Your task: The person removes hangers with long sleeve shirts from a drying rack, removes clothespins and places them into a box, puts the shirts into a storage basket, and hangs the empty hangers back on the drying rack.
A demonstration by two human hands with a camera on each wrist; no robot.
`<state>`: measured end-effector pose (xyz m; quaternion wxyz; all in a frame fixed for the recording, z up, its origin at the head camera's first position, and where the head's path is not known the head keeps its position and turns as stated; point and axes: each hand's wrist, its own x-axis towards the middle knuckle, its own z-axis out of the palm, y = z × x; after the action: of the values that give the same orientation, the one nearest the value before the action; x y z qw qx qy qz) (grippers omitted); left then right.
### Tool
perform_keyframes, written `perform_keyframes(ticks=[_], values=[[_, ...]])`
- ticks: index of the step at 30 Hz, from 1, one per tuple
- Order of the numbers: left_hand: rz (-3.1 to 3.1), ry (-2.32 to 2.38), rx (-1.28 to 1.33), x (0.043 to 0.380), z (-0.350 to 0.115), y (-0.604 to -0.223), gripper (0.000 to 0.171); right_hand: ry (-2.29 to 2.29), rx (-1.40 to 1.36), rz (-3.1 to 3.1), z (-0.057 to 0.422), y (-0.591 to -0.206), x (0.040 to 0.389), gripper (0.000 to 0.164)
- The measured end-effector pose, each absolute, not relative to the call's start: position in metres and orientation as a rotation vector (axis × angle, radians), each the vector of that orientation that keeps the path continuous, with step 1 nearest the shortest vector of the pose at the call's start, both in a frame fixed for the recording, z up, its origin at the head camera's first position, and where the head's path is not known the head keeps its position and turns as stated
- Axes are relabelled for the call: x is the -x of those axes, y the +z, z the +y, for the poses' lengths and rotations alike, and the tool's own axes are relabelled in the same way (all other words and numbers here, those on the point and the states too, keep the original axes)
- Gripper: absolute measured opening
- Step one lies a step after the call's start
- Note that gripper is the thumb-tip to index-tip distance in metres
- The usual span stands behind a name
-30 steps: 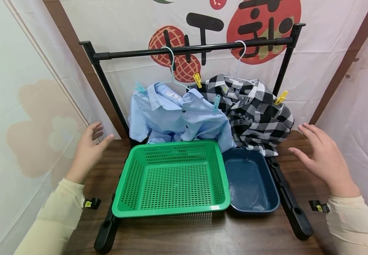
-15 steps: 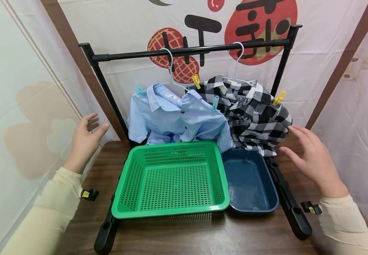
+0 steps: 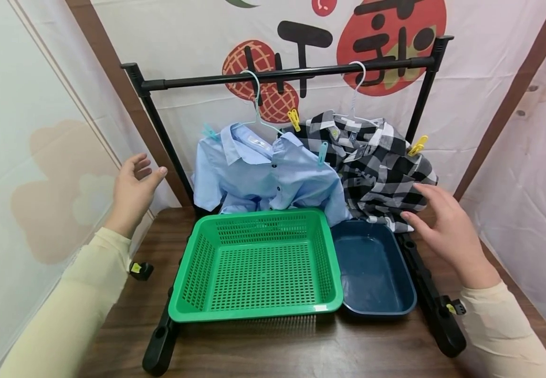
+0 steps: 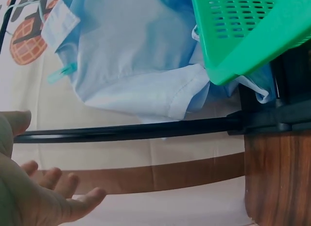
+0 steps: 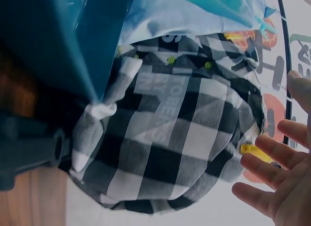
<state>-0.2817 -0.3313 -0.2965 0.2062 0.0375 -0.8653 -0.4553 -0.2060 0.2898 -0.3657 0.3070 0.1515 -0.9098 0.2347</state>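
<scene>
A light blue shirt (image 3: 254, 170) hangs by a pale hanger from a black rack (image 3: 292, 73), with a blue clothespin (image 3: 322, 153) at each shoulder. Beside it, a black-and-white checked shirt (image 3: 379, 176) hangs on a white hanger (image 3: 359, 89), yellow clothespins (image 3: 417, 146) on its shoulders. My left hand (image 3: 133, 194) is raised left of the rack's left post, thumb apart from relaxed fingers, holding nothing. My right hand (image 3: 448, 231) is nearest the checked shirt's right side, overlapping it in the head view; the right wrist view shows its spread fingers (image 5: 265, 175) holding nothing.
A green perforated basket (image 3: 254, 316) stands on the wooden table (image 3: 301, 349) before the blue shirt. A dark blue basin (image 3: 410, 294) adjoins it on the right. The rack's black feet (image 3: 159, 341) flank both containers. White cloth walls enclose the sides and back.
My right hand has moved left, towards the checked shirt. My left hand has risen a little. The shirts, clothespins, basket and basin stay where they were; the head view shifts slightly.
</scene>
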Motion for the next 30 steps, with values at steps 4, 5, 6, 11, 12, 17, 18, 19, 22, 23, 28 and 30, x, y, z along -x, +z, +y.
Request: perform_keyframes(ticks=[4, 5, 6, 11, 12, 17, 18, 19, 22, 23, 28, 30], values=[[-2.375, -1.28, -0.092, 0.291, -0.327, -0.292, 0.072, 0.626, -0.414, -2.414, 0.283, -0.36, 0.207, 0.069], [-2.362, -1.288, -0.092, 0.293, -0.326, -0.291, 0.071, 0.628, -0.416, -2.42, 0.281, -0.358, 0.207, 0.069], [-2.355, -1.292, -0.094, 0.295, -0.325, -0.289, 0.071, 0.634, -0.417, -2.424, 0.28, -0.356, 0.207, 0.068], [-2.317, -1.33, -0.127, 0.306, -0.319, -0.283, 0.072, 0.673, -0.406, -2.429, 0.277, -0.347, 0.208, 0.065], [-2.314, -1.336, -0.137, 0.309, -0.318, -0.282, 0.073, 0.673, -0.402, -2.427, 0.277, -0.346, 0.208, 0.065], [-2.27, -1.399, -0.15, 0.32, -0.316, -0.279, 0.074, 0.694, -0.401, -2.424, 0.274, -0.338, 0.213, 0.063], [-2.262, -1.406, -0.151, 0.322, -0.316, -0.279, 0.074, 0.706, -0.4, -2.425, 0.273, -0.336, 0.215, 0.063], [-2.254, -1.414, -0.155, 0.324, -0.316, -0.278, 0.074, 0.727, -0.401, -2.424, 0.271, -0.333, 0.217, 0.063], [-2.251, -1.425, -0.176, 0.33, -0.317, -0.278, 0.075, 0.778, -0.4, -2.426, 0.265, -0.326, 0.221, 0.062], [-2.252, -1.426, -0.184, 0.332, -0.317, -0.278, 0.075, 0.785, -0.401, -2.428, 0.263, -0.323, 0.222, 0.062], [-2.245, -1.425, -0.193, 0.341, -0.315, -0.281, 0.073, 0.768, -0.436, -2.434, 0.254, -0.315, 0.226, 0.062], [-2.231, -1.439, -0.183, 0.344, -0.314, -0.28, 0.071, 0.764, -0.435, -2.446, 0.25, -0.313, 0.227, 0.063]])
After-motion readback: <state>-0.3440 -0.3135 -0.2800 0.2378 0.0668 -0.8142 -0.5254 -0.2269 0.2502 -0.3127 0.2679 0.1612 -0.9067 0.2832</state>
